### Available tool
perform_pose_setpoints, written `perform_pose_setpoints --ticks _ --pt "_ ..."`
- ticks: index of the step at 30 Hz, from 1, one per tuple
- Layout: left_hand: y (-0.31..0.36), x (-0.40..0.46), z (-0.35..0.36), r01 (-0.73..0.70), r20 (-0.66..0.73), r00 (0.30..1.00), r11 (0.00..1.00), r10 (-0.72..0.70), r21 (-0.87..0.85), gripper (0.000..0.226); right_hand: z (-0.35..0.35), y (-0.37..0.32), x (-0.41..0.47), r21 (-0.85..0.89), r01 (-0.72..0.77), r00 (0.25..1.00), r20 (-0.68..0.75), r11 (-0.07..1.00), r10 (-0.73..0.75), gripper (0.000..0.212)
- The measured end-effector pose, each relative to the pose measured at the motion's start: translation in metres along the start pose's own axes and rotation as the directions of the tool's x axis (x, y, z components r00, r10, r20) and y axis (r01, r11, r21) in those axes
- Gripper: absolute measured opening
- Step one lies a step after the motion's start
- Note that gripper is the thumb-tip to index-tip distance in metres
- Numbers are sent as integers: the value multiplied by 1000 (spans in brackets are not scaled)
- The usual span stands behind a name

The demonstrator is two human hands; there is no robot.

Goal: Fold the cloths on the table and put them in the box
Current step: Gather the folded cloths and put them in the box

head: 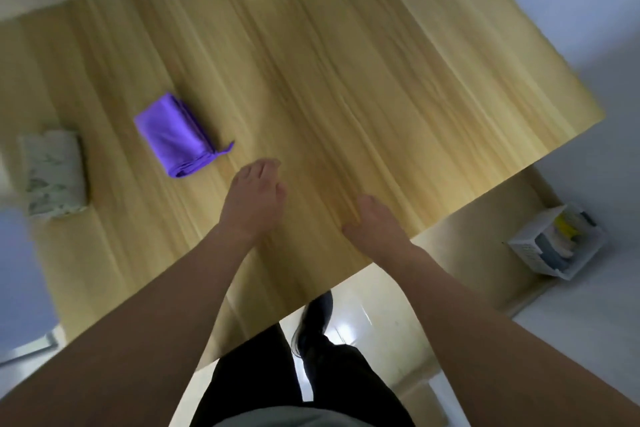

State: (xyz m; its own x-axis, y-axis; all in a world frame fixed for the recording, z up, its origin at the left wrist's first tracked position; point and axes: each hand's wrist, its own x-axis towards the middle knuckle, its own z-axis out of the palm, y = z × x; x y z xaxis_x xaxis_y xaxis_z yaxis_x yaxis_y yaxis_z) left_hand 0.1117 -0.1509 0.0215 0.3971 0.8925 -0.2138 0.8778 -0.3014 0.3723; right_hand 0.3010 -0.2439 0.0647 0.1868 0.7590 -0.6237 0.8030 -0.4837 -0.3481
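A person stands at a wooden table [311,62], both bare forearms reaching over its near edge. The left hand [254,199] hovers palm-down with fingers loosely spread, empty, near the tail end of a folded purple cloth [173,133] that lies flat on the table. The right hand [375,224] is above the table close to its edge, fingers curled slightly and holding nothing. A second folded cloth [52,173], pale with a faint leaf print, sits at the table's left edge, apart from the purple one. On the floor to the right, well away from both cloths, stands a white box [526,246] with folded items inside, yellow and blue among them. Dark trousers and a shoe [313,322] show below the table.
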Motion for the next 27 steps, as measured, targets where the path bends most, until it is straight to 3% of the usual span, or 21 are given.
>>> perform_pose_setpoints --ticks 5,11,15,18,21,24,27 --pt "-66 3 -17 104 -177 979 994 -99 23 45 16 -60 21 70 39 999 -16 997 -37 57" --pt "-136 20 -49 246 -352 902 968 -250 -57 48 37 -134 69 169 78 997 -41 982 -72 58" --pt "-181 23 -60 477 -404 783 873 -473 -98 49 50 -185 104 234 112 992 -81 966 -96 53" --pt "-209 25 -62 684 -335 638 710 -694 -168 62 59 -221 130 267 143 988 -100 953 -121 53" --pt "-232 22 -52 785 -263 548 597 -794 -165 70 68 -248 154 233 151 984 -133 961 -122 58" --pt "-243 20 -39 806 -226 544 578 -808 -128 72 75 -266 171 266 120 986 -143 956 -84 59" --pt "-224 16 -24 773 -204 616 634 -761 -33 66 83 -276 184 308 59 993 -117 950 -23 57"
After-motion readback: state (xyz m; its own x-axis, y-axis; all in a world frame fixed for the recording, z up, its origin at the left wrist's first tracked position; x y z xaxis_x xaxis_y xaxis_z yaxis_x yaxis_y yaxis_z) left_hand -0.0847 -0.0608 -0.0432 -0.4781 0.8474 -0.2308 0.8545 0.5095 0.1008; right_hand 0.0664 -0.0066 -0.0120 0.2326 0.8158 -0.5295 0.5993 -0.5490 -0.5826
